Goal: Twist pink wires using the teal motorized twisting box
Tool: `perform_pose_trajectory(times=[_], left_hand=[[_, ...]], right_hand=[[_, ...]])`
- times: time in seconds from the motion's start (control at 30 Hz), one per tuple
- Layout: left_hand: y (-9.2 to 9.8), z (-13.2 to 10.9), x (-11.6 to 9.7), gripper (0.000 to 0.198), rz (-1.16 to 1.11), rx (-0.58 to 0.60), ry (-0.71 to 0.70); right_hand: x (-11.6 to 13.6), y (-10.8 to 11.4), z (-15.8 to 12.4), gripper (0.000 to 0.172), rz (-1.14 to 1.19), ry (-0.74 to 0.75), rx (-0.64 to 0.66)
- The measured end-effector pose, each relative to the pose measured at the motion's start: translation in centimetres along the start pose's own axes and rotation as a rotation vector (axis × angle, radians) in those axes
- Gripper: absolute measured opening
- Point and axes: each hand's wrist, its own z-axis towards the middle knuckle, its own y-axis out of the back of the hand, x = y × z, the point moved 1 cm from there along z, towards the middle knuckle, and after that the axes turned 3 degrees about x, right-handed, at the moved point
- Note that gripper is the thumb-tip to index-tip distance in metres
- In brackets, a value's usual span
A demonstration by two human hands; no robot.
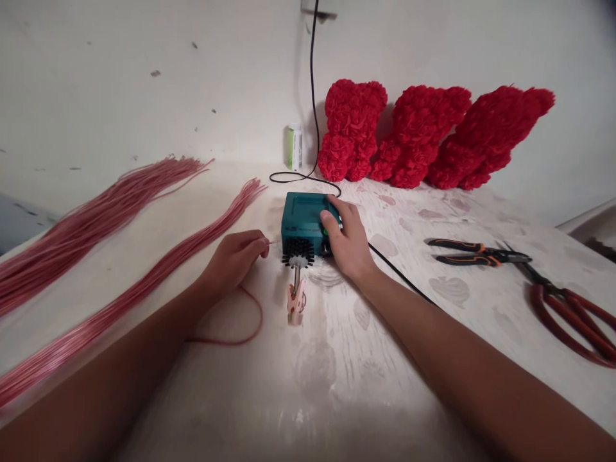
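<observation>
Pink strand [261, 314] is pinched in the left hand [240, 256], thumb closed against the bent fingers, with a short, thin tip poking out on the side of the box. From below that pinch, the rest of the strand drops in 1 loose curve onto the pale table cover [337, 398] and passes behind the left forearm.

The right hand [349, 237] is spread, thumb and fingers well apart, laid over the right edge of the teal box [308, 215]; how hard it presses, I cannot tell. Its thumb is near a small green part. The box sits between the 2 hands. At its front, just right of the pinch, is a round black brush [298, 249] with short bristles, and a metal rod leads down to a pale pink clip [296, 305]. Whether the strand's tip touches the brush or box is too small to tell.

Left of the pinching hand lie 2 pink bundles [158, 263] of similar strands. Well right of the spread hand are pliers [481, 253] and red-handled cutters [572, 314].
</observation>
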Motion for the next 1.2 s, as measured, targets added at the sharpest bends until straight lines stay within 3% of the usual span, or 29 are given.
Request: perform_pose_trajectory(times=[0.37, 0.67, 0.87, 1.2], left_hand=[[-0.1, -0.3, -0.5, 0.028, 0.239, -0.036, -0.021], [-0.5, -0.2, -0.4, 0.026, 0.181, 0.016, -0.052], [-0.6, -0.2, -0.4, 0.026, 0.115, 0.064, -0.074], [-0.7, -0.1, -0.4, 0.024, 0.07, 0.026, -0.073]], right_hand=[[0.6, 0.5, -0.2, 0.065, -0.281, -0.055, 0.059], [0.7, 1.2, -0.1, 0.067, -0.317, -0.048, 0.149], [0.8, 1.3, -0.3, 0.06, -0.252, 0.026, 0.124], [0.8, 1.3, -0.3, 0.058, -0.229, 0.042, 0.116]])
